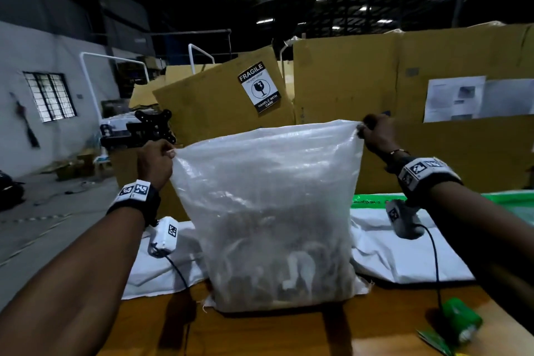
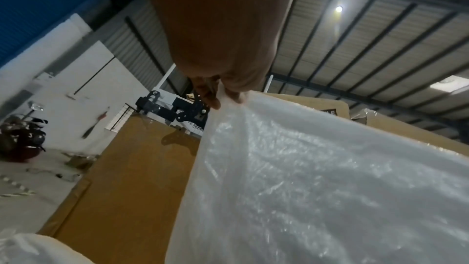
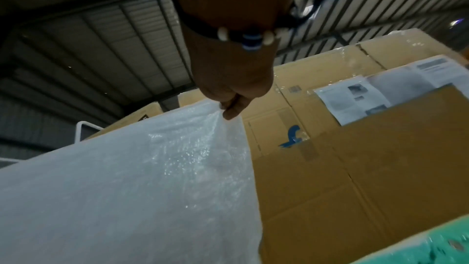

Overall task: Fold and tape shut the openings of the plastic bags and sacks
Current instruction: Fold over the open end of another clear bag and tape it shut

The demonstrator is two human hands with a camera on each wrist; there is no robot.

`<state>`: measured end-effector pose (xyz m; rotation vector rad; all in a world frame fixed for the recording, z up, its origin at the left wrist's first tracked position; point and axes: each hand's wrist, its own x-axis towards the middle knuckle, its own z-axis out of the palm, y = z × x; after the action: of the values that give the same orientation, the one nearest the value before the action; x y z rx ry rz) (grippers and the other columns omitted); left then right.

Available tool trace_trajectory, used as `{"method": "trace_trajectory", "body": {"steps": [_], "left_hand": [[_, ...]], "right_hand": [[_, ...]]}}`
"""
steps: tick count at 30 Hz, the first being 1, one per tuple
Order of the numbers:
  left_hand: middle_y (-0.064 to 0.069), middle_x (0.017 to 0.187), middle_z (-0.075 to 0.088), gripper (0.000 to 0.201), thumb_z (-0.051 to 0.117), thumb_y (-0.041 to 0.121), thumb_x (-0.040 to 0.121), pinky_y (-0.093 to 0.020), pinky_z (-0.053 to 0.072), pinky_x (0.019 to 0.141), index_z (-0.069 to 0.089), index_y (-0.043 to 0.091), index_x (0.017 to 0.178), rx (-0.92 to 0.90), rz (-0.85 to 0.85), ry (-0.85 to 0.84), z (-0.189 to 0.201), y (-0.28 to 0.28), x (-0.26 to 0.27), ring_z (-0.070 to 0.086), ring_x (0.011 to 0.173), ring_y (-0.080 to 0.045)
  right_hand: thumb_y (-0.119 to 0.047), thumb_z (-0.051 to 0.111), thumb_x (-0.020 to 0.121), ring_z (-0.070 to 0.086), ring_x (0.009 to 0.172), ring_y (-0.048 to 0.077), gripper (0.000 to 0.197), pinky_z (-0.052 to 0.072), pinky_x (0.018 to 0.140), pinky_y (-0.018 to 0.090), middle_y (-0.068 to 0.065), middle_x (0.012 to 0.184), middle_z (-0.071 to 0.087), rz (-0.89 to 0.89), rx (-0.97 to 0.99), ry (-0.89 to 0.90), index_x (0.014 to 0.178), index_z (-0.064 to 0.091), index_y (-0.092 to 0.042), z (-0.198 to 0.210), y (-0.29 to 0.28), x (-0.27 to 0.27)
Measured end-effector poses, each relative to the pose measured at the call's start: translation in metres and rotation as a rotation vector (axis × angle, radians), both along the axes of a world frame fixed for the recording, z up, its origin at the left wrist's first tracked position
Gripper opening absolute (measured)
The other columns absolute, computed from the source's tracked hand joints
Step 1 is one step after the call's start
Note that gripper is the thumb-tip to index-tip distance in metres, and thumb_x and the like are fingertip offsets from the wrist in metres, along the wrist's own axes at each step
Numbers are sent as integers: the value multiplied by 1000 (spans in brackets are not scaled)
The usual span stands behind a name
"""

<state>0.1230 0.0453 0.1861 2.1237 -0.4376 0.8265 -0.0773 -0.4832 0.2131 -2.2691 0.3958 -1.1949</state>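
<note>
sack: thin, soft, slippery, bottom probably heavy with dark contents | left hand, right hand: each grip pinches a top corner | rests on desk | hold corners

Both arms reach forward and up, forearms bare, each wrist wearing a black strap with a marker-covered camera unit. The left hand is raised with fingers curled, thumb and fingers pinching a top corner of the sack. The right hand, raised a little higher and farther out, pinches the opposite top corner between curled fingers. A beaded band circles the right wrist.
</note>
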Motion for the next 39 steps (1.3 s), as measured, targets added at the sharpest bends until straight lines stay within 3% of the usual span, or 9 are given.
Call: {"method": "trace_trajectory", "body": {"steps": [5,12,15,18,21,27,30,34,39], "left_hand": [[-14,87,75,18,69,-1,85,-43,59,78,72,16,80,-25,39,0,-3,-7,1,69,82,-30],[-18,102,64,16,62,-3,94,-39,56,56,58,11,88,-87,-14,200,8,-27,-3,63,88,-33],[-16,93,64,13,58,6,93,-44,61,66,56,17,85,-162,-42,248,14,-35,5,66,81,-31],[-14,92,68,3,52,26,77,-53,63,78,55,27,79,-259,-5,220,14,-28,55,71,82,-36],[-16,95,67,6,49,26,72,-55,60,84,51,26,78,-296,1,134,32,-32,70,70,92,-39],[-5,101,65,29,70,2,78,-20,48,71,71,11,106,-208,-100,33,68,-57,-34,59,96,-18],[-10,92,66,29,88,8,74,-27,45,64,73,4,98,-31,-58,12,47,-41,-57,60,85,-19],[-12,85,62,28,94,9,72,-9,37,60,69,3,84,16,-98,0,-7,-16,-98,52,74,-7],[-18,105,64,40,98,13,68,-37,50,78,72,1,96,327,-130,192,-69,19,-153,64,93,-32]], "right_hand": [[-5,72,92,64,75,24,12,48,67,35,19,80,72,-4,-25,18,86,75,6,9,3,-5],[-6,77,90,70,104,43,40,60,88,55,31,113,70,-19,57,167,124,62,6,11,-5,8],[-10,80,90,62,114,46,46,51,86,48,33,120,64,-36,87,180,124,56,9,13,-4,22],[-14,63,100,60,103,45,23,37,71,41,21,105,60,12,62,87,112,51,0,17,-3,38],[-8,66,94,60,88,31,35,36,65,31,13,98,59,134,-13,-31,125,53,-1,26,-1,45],[-32,97,69,68,89,16,59,58,69,28,9,107,70,195,-41,-245,115,67,-8,30,0,24],[-38,91,74,57,81,17,40,46,62,32,6,92,65,184,-165,-325,93,70,-10,10,-1,-4],[-30,90,82,60,80,23,31,47,65,35,14,92,67,213,-240,-223,92,71,-8,-45,10,-56],[-17,82,87,63,79,36,20,48,64,43,8,95,65,206,-398,5,94,63,-17,-110,45,-145]]}}
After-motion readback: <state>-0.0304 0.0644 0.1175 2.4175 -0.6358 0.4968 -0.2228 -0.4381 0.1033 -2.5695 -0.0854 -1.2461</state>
